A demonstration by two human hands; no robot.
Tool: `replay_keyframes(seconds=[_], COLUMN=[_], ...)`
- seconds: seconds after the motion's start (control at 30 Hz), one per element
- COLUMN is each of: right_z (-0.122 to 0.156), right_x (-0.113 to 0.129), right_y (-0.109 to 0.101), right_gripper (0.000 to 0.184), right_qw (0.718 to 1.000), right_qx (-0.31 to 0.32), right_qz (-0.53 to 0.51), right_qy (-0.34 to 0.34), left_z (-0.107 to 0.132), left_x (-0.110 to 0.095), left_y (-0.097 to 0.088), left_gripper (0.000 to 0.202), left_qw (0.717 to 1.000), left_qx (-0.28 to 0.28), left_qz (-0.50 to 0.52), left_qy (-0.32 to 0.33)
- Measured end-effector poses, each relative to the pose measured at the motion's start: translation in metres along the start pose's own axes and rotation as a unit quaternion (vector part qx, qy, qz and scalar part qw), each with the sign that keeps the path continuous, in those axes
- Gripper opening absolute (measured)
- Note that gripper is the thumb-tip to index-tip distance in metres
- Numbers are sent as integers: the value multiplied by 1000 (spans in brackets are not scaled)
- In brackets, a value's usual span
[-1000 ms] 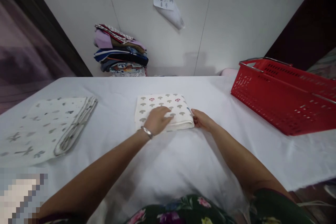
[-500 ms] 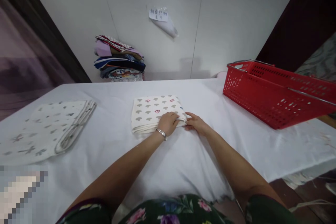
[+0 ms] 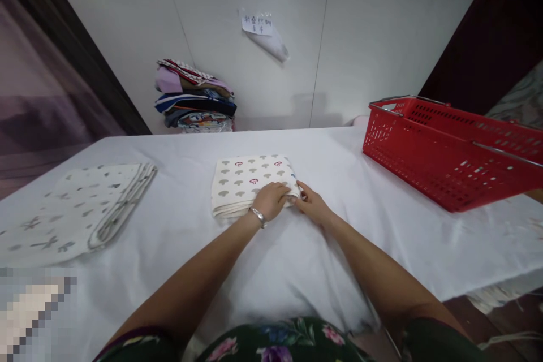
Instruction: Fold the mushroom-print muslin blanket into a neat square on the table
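A folded white cloth [image 3: 241,178] with grey and red mushroom prints lies in front of me, its layered edge toward me. My left hand [image 3: 271,201] rests over the cloth's near right part, fingers closed around the folded edge and the thumb on the near side. A silver bracelet [image 3: 258,216] circles that wrist. At the near right corner, my right hand [image 3: 313,203] has its fingers closed on the cloth's edge, and the fingertips are partly hidden. The two hands are close together, only a small gap between them.
On the left of the white-covered table [image 3: 182,181] lies a larger folded printed cloth [image 3: 80,203]. A red plastic basket [image 3: 441,153] with metal handles stands at the right. Several folded fabrics form a stack [image 3: 195,99] by the wall, where a paper sign [image 3: 257,25] hangs.
My right hand has moved slightly left, its fingers closing in on the cloth's near right corner. My left hand stays on the cloth. The view has shifted slightly.
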State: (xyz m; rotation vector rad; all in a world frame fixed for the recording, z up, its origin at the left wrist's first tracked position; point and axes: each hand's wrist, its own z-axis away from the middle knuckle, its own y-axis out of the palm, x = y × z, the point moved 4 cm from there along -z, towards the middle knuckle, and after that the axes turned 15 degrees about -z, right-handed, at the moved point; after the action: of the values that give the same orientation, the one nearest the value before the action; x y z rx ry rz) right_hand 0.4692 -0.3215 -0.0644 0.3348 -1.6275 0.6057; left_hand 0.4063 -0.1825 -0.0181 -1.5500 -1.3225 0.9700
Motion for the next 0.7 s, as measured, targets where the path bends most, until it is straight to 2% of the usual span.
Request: replay_keyframes(seconds=[0.1,0.23,0.43,0.6,0.7], right_z=[5,10,11,12,14], right_x=[11,24,30,30,31], right_y=[-1,3,9,8,9], right_gripper=[62,55,46,35,30], right_qw=[993,972,963,954,948], right_qx=[-7,-38,-66,-70,-64], right_qz=[109,216,230,260,274], right_qy=[-41,-84,-120,-135,-145], left_z=[13,29,33,34,39], left_x=[14,26,26,25,33], left_y=[-7,-12,-11,-6,-8], left_gripper=[26,17,22,18,19], left_qw=[1000,999,996,997,997], left_qx=[-19,-49,-67,-62,-63], left_qz=[-15,-12,11,-3,-22], left_qy=[-2,-21,-66,-45,-42])
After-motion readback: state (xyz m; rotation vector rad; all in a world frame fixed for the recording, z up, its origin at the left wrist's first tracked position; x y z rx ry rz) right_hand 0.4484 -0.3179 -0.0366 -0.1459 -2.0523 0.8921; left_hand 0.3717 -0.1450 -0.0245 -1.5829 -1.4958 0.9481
